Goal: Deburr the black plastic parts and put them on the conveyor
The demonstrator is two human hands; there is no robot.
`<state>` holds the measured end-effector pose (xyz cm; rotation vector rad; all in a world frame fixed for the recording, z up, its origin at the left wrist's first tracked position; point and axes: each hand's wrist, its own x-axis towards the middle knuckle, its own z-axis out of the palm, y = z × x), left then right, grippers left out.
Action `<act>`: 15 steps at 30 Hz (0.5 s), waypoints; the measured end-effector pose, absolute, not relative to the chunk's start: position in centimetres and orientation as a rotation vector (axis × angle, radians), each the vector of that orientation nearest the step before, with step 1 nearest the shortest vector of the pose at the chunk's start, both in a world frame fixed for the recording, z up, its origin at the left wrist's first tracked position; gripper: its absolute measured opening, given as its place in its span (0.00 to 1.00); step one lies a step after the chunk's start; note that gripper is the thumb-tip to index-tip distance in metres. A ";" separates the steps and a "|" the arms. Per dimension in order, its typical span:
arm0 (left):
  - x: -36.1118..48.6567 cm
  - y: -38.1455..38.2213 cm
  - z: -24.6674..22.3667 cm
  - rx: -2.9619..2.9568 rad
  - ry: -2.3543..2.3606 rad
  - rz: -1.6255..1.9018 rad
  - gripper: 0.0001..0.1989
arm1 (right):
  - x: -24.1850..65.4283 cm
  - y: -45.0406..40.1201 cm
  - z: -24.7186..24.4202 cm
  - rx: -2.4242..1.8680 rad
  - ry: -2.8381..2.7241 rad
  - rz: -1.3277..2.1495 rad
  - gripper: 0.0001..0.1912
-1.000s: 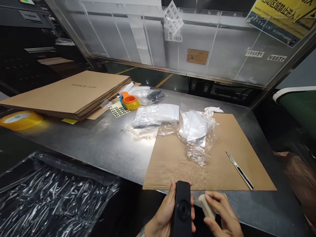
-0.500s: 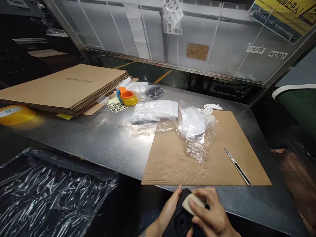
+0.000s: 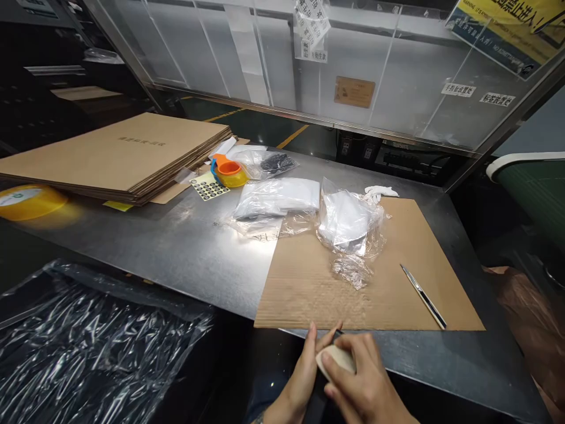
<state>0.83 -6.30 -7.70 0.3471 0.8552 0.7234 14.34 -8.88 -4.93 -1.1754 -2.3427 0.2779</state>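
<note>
Just off the table's front edge, my left hand holds a black object, whose shape is mostly covered by both hands. My right hand pinches a pale cream pad and presses it against the black object's upper part. Beyond my hands a flat cardboard sheet lies on the metal table. A slim metal knife or pen rests on the sheet's right side. Clear plastic bags with white contents sit at the sheet's back.
Stacked cardboard and a yellow tape roll are at the left. An orange and yellow tape dispenser, a sticker sheet and white gloves lie farther back. A bin lined with black plastic stands front left.
The black object has tilted, and its round recess no longer shows. My right hand and the cream pad have shifted slightly left; the fingers of my left hand have moved around the object.
</note>
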 end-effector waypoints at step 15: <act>0.7 -5.5 -7.7 -0.063 0.747 0.713 0.36 | 12.3 -10.9 -5.7 -1.413 -2.099 0.432 0.09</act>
